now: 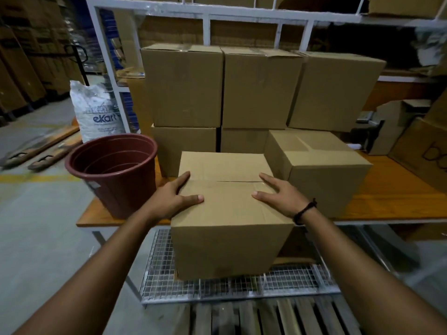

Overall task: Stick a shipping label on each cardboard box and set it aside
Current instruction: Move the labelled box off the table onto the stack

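Between left hand (169, 199) and right hand (280, 197), straight fingers pressing its upper edges, is a matte, square-cornered cardboard box (229, 213).

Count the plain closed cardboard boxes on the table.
7: the front box, the right box beside it, two lower-row boxes, three top-row boxes; others may be hidden behind.

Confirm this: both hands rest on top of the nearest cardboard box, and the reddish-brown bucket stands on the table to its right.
One point is wrong: the bucket stands on the table to the left of the box, not the right, as the head view shows. The left hand and right hand do rest on top of the box.
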{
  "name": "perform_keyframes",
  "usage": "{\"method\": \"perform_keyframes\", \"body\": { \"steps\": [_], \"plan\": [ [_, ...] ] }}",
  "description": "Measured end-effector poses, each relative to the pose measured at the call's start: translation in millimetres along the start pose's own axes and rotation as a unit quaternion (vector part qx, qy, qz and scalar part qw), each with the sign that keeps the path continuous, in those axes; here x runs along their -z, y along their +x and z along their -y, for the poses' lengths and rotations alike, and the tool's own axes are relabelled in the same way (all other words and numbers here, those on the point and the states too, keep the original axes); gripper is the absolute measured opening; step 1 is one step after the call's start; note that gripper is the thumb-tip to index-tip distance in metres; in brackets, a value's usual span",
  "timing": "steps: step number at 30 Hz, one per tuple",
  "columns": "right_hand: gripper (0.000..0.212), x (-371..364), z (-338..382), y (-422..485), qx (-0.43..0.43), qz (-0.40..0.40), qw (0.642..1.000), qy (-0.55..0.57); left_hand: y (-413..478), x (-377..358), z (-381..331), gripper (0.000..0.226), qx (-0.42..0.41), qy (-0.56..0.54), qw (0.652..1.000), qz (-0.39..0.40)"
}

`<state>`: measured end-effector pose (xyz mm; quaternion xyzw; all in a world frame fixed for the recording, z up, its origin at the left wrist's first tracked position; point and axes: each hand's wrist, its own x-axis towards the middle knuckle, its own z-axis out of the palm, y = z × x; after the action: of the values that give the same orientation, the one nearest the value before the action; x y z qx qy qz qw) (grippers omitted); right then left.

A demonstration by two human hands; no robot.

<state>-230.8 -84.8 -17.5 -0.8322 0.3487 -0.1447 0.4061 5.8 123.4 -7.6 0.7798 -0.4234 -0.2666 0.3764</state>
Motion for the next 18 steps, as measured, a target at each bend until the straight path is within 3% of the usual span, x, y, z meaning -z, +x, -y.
{"method": "perform_keyframes", "body": {
  "steps": [4, 10, 18],
  "plan": [
    [0.079, 3, -1, -74, -0.005, -0.031, 1.0, 0.005, -50, -14, -10, 0.118, -0.02, 0.004, 0.999, 0.038],
    [0.081, 27, -29, -176, -0.056, -0.067, 0.996, -0.003, -96, -66, -38, 0.097, -0.05, 0.018, 0.994, 0.1],
    [0.08, 100, -85, -275, -0.128, -0.147, 0.981, -0.017, -101, -170, -111, 0.102, -0.108, 0.011, 0.976, 0.187]
  ]
}}
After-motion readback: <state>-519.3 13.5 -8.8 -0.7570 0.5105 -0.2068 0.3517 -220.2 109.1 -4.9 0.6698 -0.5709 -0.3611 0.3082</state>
